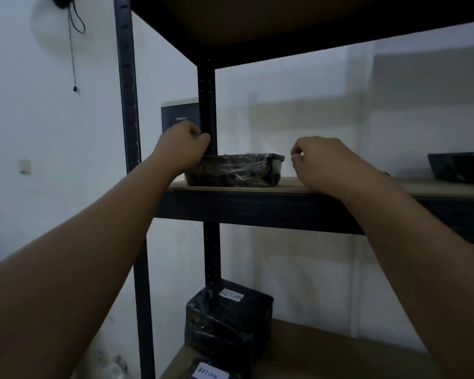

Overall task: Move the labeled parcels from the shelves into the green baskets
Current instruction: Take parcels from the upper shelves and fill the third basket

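- Parcel (234,169) in black wrap, low and flat, lying on the middle shelf (307,187) near its front edge, just right of the black post (207,105); no label visible from this angle.
- Long axis running left to right along the shelf's front edge, one short end toward each arm.
- Left grip (184,144) at the parcel's left end, close against the post, fingers curled; contact with the wrap hidden behind the wrist, so cannot tell whether grasping or merely hovering.
- Right grip (320,157) just beside the right end, apart from it by a small gap, fingers loosely curled, holding nothing.
- Parcel therefore between the two, left nearer than right; probably a two-sided lift, with the right needing to close leftward onto the end wall before any pull toward the body.
- Slick wrap and a tight spot by the post: likely risk of the left end slipping or snagging.
- Elsewhere: second dark parcel (460,166) far right on the same shelf, tall parcel marked RETURN (227,318) and bottom parcel marked RETURN (211,372) on the lower shelf (326,351), dark box (179,116) behind the post.
- No green baskets in view.
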